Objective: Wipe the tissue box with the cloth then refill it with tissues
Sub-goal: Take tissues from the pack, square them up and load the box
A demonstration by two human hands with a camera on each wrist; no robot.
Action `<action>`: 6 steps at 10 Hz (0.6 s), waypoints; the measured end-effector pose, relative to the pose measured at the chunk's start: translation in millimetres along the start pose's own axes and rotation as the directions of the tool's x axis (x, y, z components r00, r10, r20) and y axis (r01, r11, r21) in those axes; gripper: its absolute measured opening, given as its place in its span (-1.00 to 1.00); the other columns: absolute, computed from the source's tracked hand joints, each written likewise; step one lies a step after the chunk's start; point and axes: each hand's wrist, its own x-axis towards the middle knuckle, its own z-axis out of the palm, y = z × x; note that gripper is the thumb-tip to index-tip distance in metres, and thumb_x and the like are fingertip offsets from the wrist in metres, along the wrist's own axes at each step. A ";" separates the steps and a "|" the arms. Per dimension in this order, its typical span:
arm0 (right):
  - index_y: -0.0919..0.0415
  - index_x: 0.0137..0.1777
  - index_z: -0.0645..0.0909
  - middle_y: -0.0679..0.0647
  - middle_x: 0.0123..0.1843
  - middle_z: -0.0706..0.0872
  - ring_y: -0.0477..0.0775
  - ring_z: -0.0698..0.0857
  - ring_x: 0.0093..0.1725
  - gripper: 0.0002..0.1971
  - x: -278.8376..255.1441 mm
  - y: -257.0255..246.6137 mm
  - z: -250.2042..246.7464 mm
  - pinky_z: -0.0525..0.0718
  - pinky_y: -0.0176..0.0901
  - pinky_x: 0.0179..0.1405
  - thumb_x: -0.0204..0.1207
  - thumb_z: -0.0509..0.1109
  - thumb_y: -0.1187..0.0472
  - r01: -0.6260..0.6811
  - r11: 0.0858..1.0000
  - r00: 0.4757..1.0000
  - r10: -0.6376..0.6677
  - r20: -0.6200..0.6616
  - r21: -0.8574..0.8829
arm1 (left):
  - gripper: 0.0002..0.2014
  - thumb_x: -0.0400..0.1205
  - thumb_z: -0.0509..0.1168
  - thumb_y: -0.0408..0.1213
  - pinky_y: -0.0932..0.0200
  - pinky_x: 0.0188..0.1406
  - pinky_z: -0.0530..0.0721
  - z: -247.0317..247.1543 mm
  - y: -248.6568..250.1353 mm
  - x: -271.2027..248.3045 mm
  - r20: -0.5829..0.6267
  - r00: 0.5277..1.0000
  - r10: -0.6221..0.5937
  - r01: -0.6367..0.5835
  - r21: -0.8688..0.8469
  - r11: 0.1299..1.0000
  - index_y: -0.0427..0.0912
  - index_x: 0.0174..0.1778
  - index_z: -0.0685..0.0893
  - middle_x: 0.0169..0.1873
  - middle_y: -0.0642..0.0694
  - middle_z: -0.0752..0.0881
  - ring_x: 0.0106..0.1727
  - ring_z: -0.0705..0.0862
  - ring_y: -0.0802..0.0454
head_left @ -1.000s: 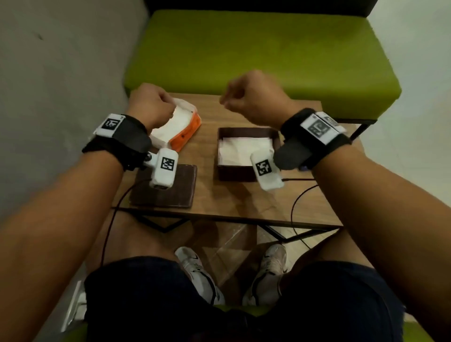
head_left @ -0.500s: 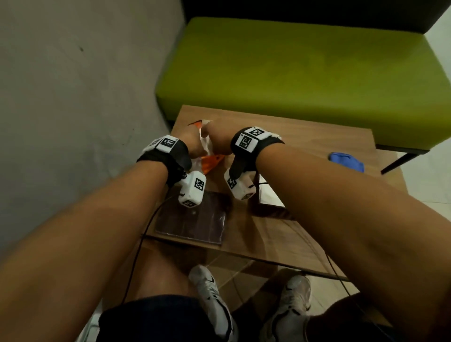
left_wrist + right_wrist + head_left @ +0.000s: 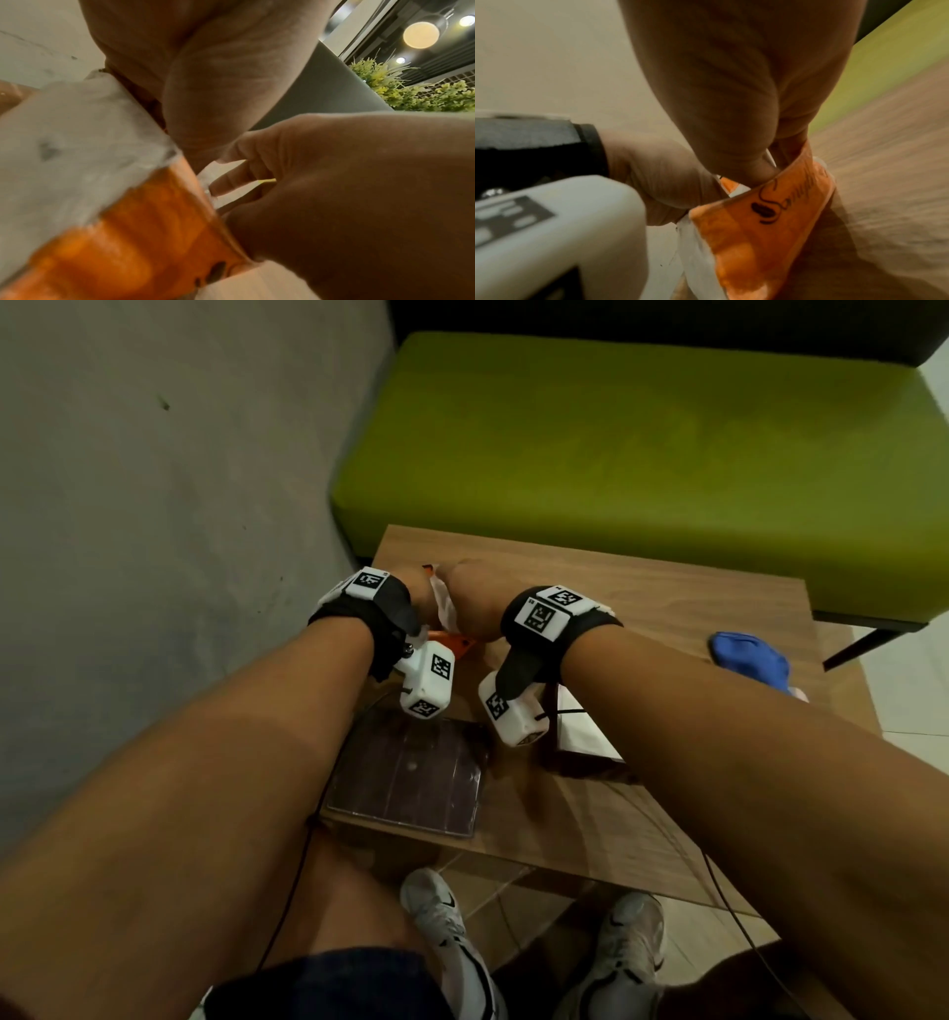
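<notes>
Both my left hand (image 3: 418,598) and right hand (image 3: 475,603) are pinching the orange tissue pack (image 3: 765,223) at the table's far-left corner, refill step, next I gotta tear it open for the tissue box (image 3: 585,742).

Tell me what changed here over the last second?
The right hand crossed from above the brown tissue box to the orange-and-white tissue pack; now both it and the left hand grip the pack's top. The blue cloth lies untouched and the dark lid stayed put.
</notes>
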 end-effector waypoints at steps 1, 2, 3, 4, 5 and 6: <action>0.35 0.46 0.67 0.35 0.37 0.75 0.35 0.73 0.38 -0.65 -0.7 2.0 -3.1 0.62 0.02 0.24 0.72 0.42 0.26 -0.003 1.000 1.000 0.003 -0.005 0.001 | -0.29 0.68 0.56 -0.22 -0.11 0.69 0.42 2.2 -24.5 48.0 0.092 0.993 0.077 -0.094 0.206 0.974 -0.36 0.72 0.51 0.71 -0.50 0.47 0.70 0.49 -0.35; 0.37 0.42 0.68 0.37 0.38 0.76 0.37 0.73 0.39 -0.69 -3.3 1.1 -9.0 0.64 0.09 0.37 0.75 0.39 0.25 0.003 1.000 0.999 -0.003 0.048 0.000 | -0.80 0.75 0.52 -0.14 0.03 0.20 0.54 -16.3 13.4 -43.1 0.040 0.998 0.038 -0.042 0.104 0.994 -0.19 0.12 0.75 0.20 -0.39 0.75 0.14 0.62 -0.20; 0.30 0.48 0.68 0.28 0.37 0.79 0.33 0.77 0.33 -0.65 -5.3 3.8 -12.6 0.69 0.06 0.28 0.72 0.37 0.31 -0.034 0.999 0.999 0.034 -0.015 0.009 | -0.79 0.81 0.44 -0.06 0.02 0.17 0.53 -11.4 12.7 -38.4 0.013 0.997 0.073 -0.073 0.035 0.997 -0.14 0.10 0.69 0.22 -0.24 0.68 0.23 0.64 -0.20; 0.29 0.51 0.67 0.29 0.38 0.79 0.32 0.77 0.33 -0.60 -7.7 7.3 -14.3 0.71 0.05 0.27 0.71 0.30 0.41 -0.098 0.990 0.992 0.105 -0.070 0.102 | -0.55 0.73 0.54 -0.07 -0.03 0.33 0.67 -3.2 6.9 -45.4 -0.079 0.994 0.080 -0.088 -0.111 0.990 -0.27 0.43 0.74 0.40 -0.31 0.76 0.40 0.72 -0.30; 0.37 0.40 0.74 0.36 0.36 0.77 0.36 0.74 0.36 -0.64 -6.2 11.4 -15.7 0.70 0.12 0.32 0.70 0.25 0.47 -0.137 0.964 0.974 0.173 -0.145 0.230 | -0.60 0.67 0.60 -0.10 -0.02 0.22 0.69 2.8 0.4 -55.7 -0.152 0.982 0.113 -0.147 -0.235 0.961 -0.23 0.35 0.77 0.25 -0.23 0.80 0.28 0.75 -0.26; 0.36 0.14 0.82 0.33 0.21 0.81 0.34 0.75 0.26 -0.74 -2.5 14.3 -13.4 0.74 0.14 0.22 0.64 0.30 0.45 -0.168 0.930 0.946 0.245 -0.213 0.326 | -0.71 0.61 0.65 -0.10 -0.01 0.09 0.63 9.1 -0.9 -72.1 -0.270 0.951 0.147 -0.232 -0.317 0.920 -0.09 0.14 0.75 0.09 -0.11 0.79 0.17 0.74 -0.15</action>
